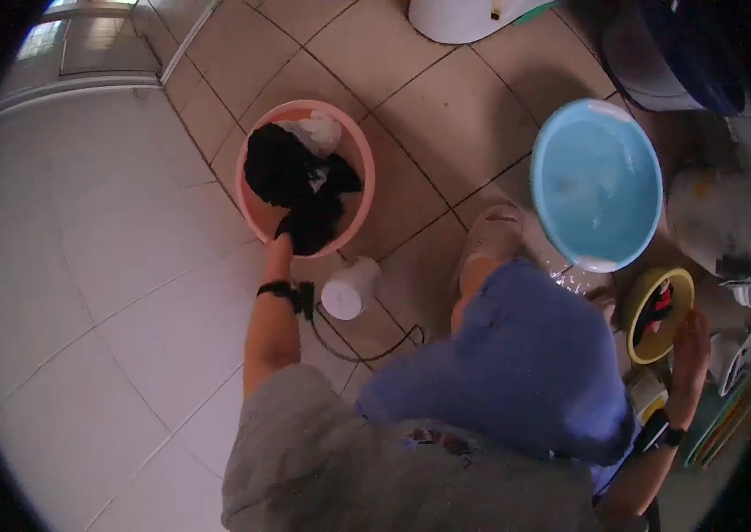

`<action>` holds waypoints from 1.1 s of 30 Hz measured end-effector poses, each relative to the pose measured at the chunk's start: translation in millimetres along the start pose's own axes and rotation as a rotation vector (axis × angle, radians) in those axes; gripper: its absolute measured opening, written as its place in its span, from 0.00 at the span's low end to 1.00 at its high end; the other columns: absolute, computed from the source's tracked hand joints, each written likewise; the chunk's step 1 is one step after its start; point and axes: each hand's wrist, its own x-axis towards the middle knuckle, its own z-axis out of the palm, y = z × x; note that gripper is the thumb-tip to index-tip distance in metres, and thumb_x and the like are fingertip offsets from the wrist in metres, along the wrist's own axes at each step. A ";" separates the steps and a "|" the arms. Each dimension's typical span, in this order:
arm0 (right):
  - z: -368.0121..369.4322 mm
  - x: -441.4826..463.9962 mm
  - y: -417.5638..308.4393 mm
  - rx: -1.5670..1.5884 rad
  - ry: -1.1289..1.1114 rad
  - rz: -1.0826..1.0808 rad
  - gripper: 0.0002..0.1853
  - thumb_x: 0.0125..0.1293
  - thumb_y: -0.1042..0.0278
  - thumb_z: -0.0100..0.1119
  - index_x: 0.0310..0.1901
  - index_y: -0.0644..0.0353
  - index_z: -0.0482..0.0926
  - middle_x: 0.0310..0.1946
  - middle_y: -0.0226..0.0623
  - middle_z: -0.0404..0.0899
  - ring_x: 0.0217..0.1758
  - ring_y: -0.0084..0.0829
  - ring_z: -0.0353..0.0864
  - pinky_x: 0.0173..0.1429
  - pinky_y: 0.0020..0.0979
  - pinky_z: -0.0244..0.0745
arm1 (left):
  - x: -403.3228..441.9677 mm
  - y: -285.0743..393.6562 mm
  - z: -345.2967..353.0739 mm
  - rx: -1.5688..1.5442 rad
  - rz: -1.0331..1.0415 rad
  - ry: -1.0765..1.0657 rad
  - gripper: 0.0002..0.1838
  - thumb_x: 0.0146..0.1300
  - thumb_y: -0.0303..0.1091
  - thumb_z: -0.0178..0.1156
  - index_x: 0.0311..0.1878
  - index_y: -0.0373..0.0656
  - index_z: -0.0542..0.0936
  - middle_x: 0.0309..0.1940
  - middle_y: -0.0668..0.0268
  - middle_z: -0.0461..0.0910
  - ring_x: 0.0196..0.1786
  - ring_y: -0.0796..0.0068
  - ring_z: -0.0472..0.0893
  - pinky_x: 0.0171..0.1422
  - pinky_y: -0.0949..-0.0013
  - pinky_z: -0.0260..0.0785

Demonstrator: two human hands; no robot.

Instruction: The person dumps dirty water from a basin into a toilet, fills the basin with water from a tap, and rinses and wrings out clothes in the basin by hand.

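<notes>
My left hand (280,247) reaches over the near rim of a pink basin (368,182). It touches a black cloth (311,226) inside, and the cloth hides its fingers. A whitish cloth (320,133) lies at the far side among the dark ones. On my right, my right hand (693,341) is at the rim of a small yellow basin (637,310), its fingers closed against the edge. Red and black cloth (659,306) shows in that basin. Farther forward, a large light-blue basin (597,186) holds what looks like clear water.
A white cylindrical container (349,288) lies near my left wrist, with a dark cord (366,358) beside it. White tiled wall (109,293) rises on the left. A white bucket (717,222) and a dark-rimmed tub (659,62) stand on the right. The tiles near my feet look wet.
</notes>
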 end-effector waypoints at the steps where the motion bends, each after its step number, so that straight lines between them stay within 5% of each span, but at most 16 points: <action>1: -6.2 4.6 9.1 -0.012 -0.047 -0.066 0.22 0.65 0.74 0.54 0.60 0.65 0.68 0.60 0.41 0.70 0.59 0.35 0.71 0.61 0.30 0.67 | -26.8 33.0 -28.1 -0.048 -0.238 -0.040 0.19 0.52 0.33 0.54 0.43 0.30 0.79 0.42 0.54 0.81 0.46 0.57 0.80 0.47 0.61 0.70; 2: -7.4 7.1 17.2 -0.022 -0.092 -0.134 0.22 0.64 0.75 0.55 0.61 0.65 0.68 0.61 0.40 0.69 0.60 0.34 0.71 0.62 0.31 0.67 | -45.0 41.1 -49.8 -0.049 -0.230 -0.033 0.19 0.52 0.33 0.54 0.43 0.30 0.79 0.42 0.54 0.81 0.46 0.57 0.80 0.47 0.61 0.70; 4: 3.5 9.8 26.2 0.013 -0.172 -0.183 0.22 0.65 0.72 0.55 0.60 0.64 0.69 0.61 0.40 0.70 0.60 0.34 0.71 0.62 0.31 0.67 | -68.4 50.8 -91.2 -0.641 -0.220 -0.305 0.27 0.62 0.41 0.52 0.61 0.36 0.70 0.56 0.60 0.75 0.57 0.64 0.74 0.62 0.63 0.66; 6: 12.7 16.4 4.8 0.037 -0.253 -0.236 0.21 0.66 0.70 0.55 0.60 0.62 0.70 0.60 0.39 0.71 0.59 0.34 0.72 0.62 0.31 0.67 | -92.5 104.9 -134.2 -0.614 0.059 -0.387 0.29 0.62 0.40 0.52 0.65 0.37 0.66 0.60 0.59 0.72 0.60 0.63 0.72 0.66 0.62 0.64; 7: 29.7 9.0 -25.0 0.356 -0.269 -0.022 0.21 0.66 0.67 0.55 0.59 0.61 0.70 0.58 0.38 0.73 0.58 0.33 0.73 0.61 0.30 0.66 | -116.8 150.3 -148.4 -0.932 -0.142 -0.176 0.27 0.49 0.32 0.51 0.54 0.30 0.74 0.52 0.58 0.77 0.55 0.61 0.75 0.61 0.64 0.66; 8: 48.7 -0.5 -54.5 0.675 -0.279 0.196 0.21 0.66 0.64 0.55 0.59 0.59 0.71 0.55 0.36 0.74 0.56 0.31 0.73 0.60 0.30 0.66 | -123.1 184.8 -165.6 -1.026 -0.067 -0.256 0.30 0.47 0.31 0.51 0.57 0.30 0.71 0.56 0.58 0.75 0.59 0.61 0.73 0.66 0.63 0.63; 11: 88.4 -16.4 -118.1 0.469 -0.344 0.026 0.18 0.65 0.61 0.55 0.55 0.56 0.73 0.50 0.31 0.77 0.51 0.26 0.75 0.56 0.28 0.68 | -156.1 274.1 -200.1 -1.002 0.331 -0.510 0.36 0.46 0.30 0.52 0.63 0.30 0.66 0.60 0.55 0.71 0.63 0.59 0.70 0.68 0.58 0.61; 15: 138.3 -31.2 -192.0 0.239 -0.530 -0.181 0.14 0.69 0.59 0.54 0.47 0.60 0.77 0.39 0.32 0.80 0.41 0.25 0.79 0.48 0.27 0.75 | -192.6 409.6 -139.1 -0.899 0.463 -0.789 0.29 0.55 0.33 0.55 0.61 0.30 0.68 0.56 0.55 0.74 0.60 0.59 0.73 0.65 0.59 0.65; 17: 163.6 -24.7 -205.5 0.412 -0.741 -0.098 0.25 0.70 0.47 0.48 0.53 0.62 0.75 0.45 0.36 0.80 0.45 0.29 0.80 0.52 0.31 0.75 | -204.9 474.7 -78.9 -0.893 0.245 -1.258 0.26 0.61 0.36 0.56 0.59 0.30 0.70 0.52 0.57 0.77 0.57 0.65 0.75 0.63 0.62 0.66; 19: 181.5 -23.9 -214.9 0.718 -0.731 0.114 0.30 0.68 0.46 0.50 0.59 0.65 0.68 0.52 0.40 0.77 0.51 0.32 0.78 0.55 0.37 0.75 | -210.4 519.0 12.6 -0.902 0.318 -1.295 0.23 0.65 0.39 0.55 0.55 0.30 0.74 0.48 0.60 0.80 0.52 0.67 0.78 0.58 0.64 0.68; 21: 193.6 -11.8 -205.8 0.888 -0.499 0.097 0.26 0.68 0.53 0.55 0.57 0.67 0.69 0.48 0.41 0.78 0.47 0.35 0.80 0.52 0.40 0.77 | -219.5 553.6 48.4 -0.337 0.762 -1.084 0.23 0.65 0.43 0.55 0.53 0.32 0.76 0.45 0.58 0.82 0.46 0.66 0.81 0.52 0.63 0.70; 22: 185.6 4.2 -187.2 0.886 -0.466 0.106 0.26 0.68 0.53 0.55 0.57 0.67 0.69 0.48 0.41 0.78 0.47 0.35 0.80 0.52 0.40 0.77 | -215.1 568.8 64.0 -0.340 0.764 -1.117 0.23 0.65 0.43 0.55 0.53 0.32 0.76 0.45 0.58 0.82 0.46 0.66 0.81 0.52 0.63 0.70; 24: 157.4 37.6 -147.4 0.909 -0.211 0.262 0.20 0.66 0.62 0.57 0.53 0.68 0.71 0.43 0.41 0.80 0.42 0.37 0.81 0.48 0.42 0.79 | -198.2 595.7 94.0 0.186 0.991 -0.772 0.21 0.66 0.44 0.54 0.51 0.35 0.77 0.43 0.55 0.82 0.43 0.63 0.81 0.49 0.63 0.70; 27: 126.8 47.0 -124.7 0.848 -0.111 0.292 0.14 0.65 0.68 0.54 0.49 0.66 0.73 0.40 0.39 0.81 0.37 0.37 0.82 0.43 0.40 0.80 | -135.7 565.5 161.8 -0.132 0.809 -0.775 0.15 0.67 0.37 0.52 0.51 0.38 0.77 0.45 0.56 0.81 0.46 0.60 0.80 0.52 0.63 0.69; 31: 106.4 74.5 -84.8 0.787 -0.122 0.317 0.14 0.63 0.72 0.53 0.50 0.64 0.73 0.41 0.38 0.81 0.40 0.35 0.82 0.45 0.36 0.79 | -115.4 539.8 214.8 -0.337 0.901 -0.736 0.14 0.68 0.30 0.50 0.54 0.38 0.75 0.52 0.56 0.78 0.51 0.62 0.78 0.58 0.65 0.67; 33: 104.2 83.7 -70.0 0.123 -0.118 -0.096 0.15 0.62 0.74 0.53 0.51 0.63 0.74 0.42 0.36 0.81 0.42 0.32 0.81 0.48 0.32 0.77 | -111.2 532.2 229.4 -0.238 1.036 -0.804 0.16 0.67 0.27 0.49 0.57 0.39 0.73 0.57 0.58 0.73 0.57 0.67 0.74 0.64 0.66 0.63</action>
